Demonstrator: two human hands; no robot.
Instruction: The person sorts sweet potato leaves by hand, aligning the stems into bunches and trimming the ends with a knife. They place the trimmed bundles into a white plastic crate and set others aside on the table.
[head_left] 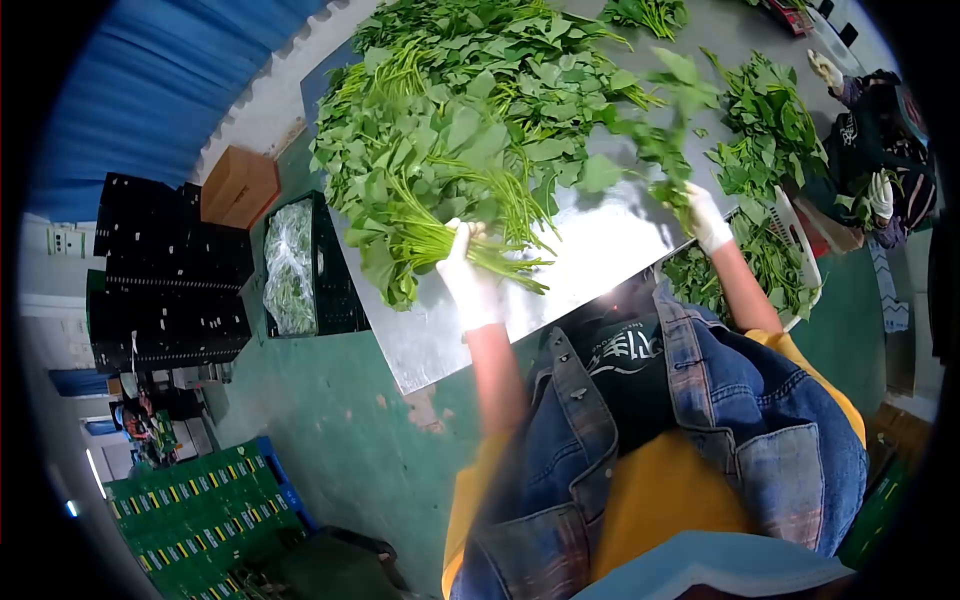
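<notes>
My left hand, in a white glove, is closed round the pale stems of a thick bunch of leafy greens, over the near left part of the metal table. The leaves point away from me and the cut stem ends stick out to the right. My right hand, gloved too, pinches a few leafy green stems at the table's right side; these leaves are smeared by motion. Beyond both hands lies a large heap of the same greens.
Another pile of greens lies at the table's right. Below it stands a white basket with greens. A co-worker with gloved hands is at the far right. To the left are a crate with a plastic-wrapped bundle, a cardboard box and stacked black crates.
</notes>
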